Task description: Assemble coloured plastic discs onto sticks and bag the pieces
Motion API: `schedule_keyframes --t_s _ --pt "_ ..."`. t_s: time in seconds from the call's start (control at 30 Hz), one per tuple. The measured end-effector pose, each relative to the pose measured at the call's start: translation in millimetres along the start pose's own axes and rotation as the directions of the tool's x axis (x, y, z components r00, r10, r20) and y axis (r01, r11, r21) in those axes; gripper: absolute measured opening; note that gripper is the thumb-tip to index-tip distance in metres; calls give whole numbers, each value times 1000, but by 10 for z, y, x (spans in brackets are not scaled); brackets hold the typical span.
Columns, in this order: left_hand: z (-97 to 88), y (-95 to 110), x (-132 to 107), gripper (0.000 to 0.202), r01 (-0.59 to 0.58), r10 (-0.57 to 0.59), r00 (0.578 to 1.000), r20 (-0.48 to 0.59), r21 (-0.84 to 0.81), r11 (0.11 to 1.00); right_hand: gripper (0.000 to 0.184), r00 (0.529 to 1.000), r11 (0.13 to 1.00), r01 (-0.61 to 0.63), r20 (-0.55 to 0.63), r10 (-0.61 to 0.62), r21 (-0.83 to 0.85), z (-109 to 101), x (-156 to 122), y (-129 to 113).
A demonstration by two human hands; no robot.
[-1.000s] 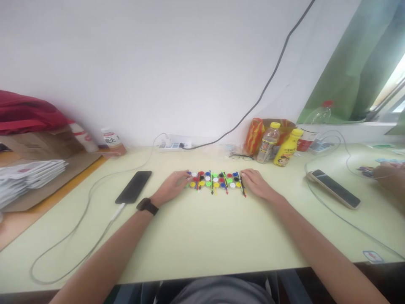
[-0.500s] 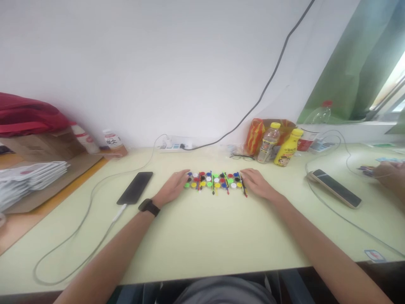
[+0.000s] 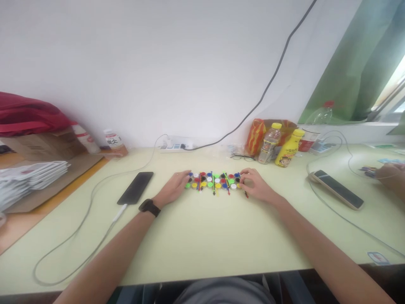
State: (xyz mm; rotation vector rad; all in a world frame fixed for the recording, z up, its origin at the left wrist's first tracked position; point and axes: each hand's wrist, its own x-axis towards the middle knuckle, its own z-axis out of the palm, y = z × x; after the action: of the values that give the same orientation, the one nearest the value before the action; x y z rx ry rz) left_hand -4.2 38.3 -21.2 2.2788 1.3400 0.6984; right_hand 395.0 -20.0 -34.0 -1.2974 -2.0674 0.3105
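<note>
A tight block of small coloured caps (image 3: 215,180) with several thin coloured sticks laid across it lies mid-table on the pale yellow table (image 3: 202,236). My left hand (image 3: 173,188) lies flat with fingers stretched out, its fingertips touching the block's left end. A black watch (image 3: 148,207) is on that wrist. My right hand (image 3: 256,185) is at the block's right end with its fingers curled in a pinch. What they grip is too small to make out. A red stick tip (image 3: 246,195) pokes out below them.
A black phone (image 3: 135,188) on a white cable lies left of my hands, and another phone (image 3: 337,194) lies to the right. Yellow drink bottles (image 3: 286,147), glasses (image 3: 242,157) and a power strip (image 3: 172,146) line the wall. Another person's hand (image 3: 390,175) rests at far right. Stacked papers (image 3: 28,177) sit at left.
My right hand's fingers have curled from lying flat into a pinch at the right end of the cap block. The left hand has stayed where it was.
</note>
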Motion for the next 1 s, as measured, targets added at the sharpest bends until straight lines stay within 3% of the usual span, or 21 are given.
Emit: schedule_keyframes --t_s 0.23,0.43,1.0 --pt "4 6 5 55 -4 4 1000 3 9 1000 13 998 999 -46 -41 47 14 -78 28 40" --pt "2 -14 6 55 -20 20 1000 5 15 1000 14 969 970 -222 88 231 -102 -151 3 83" --pt "-11 10 3 55 -36 35 999 26 44 998 13 965 971 -215 129 228 -105 -154 3 68"
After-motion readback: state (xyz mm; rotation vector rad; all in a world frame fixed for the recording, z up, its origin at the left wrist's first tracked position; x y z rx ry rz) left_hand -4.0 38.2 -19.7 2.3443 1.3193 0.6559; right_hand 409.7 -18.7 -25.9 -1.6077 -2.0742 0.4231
